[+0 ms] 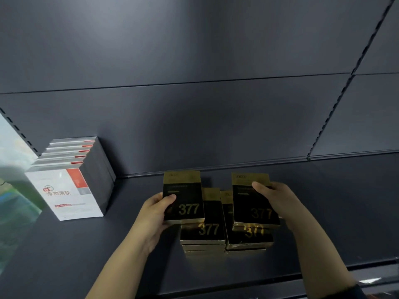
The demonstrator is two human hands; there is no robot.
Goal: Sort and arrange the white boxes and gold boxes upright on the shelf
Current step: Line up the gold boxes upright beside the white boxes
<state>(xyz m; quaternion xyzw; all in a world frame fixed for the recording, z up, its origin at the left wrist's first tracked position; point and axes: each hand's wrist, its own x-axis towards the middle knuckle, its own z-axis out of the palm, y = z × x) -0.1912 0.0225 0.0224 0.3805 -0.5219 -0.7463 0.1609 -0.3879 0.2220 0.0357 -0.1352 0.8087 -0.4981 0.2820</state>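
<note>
Each hand holds one gold-and-black box marked 377. My left hand grips the left gold box by its left edge, lifted above the pile. My right hand grips the right gold box by its right edge, thumb on its face. Under them lie two flat stacks of gold boxes, side by side on the dark shelf. A row of several white boxes with red patches stands upright at the shelf's left, one behind another, reaching the back panel.
The dark back panel rises behind the shelf, with a slotted upright at the right. A pale side panel closes the left end. The shelf's front lip runs below my forearms.
</note>
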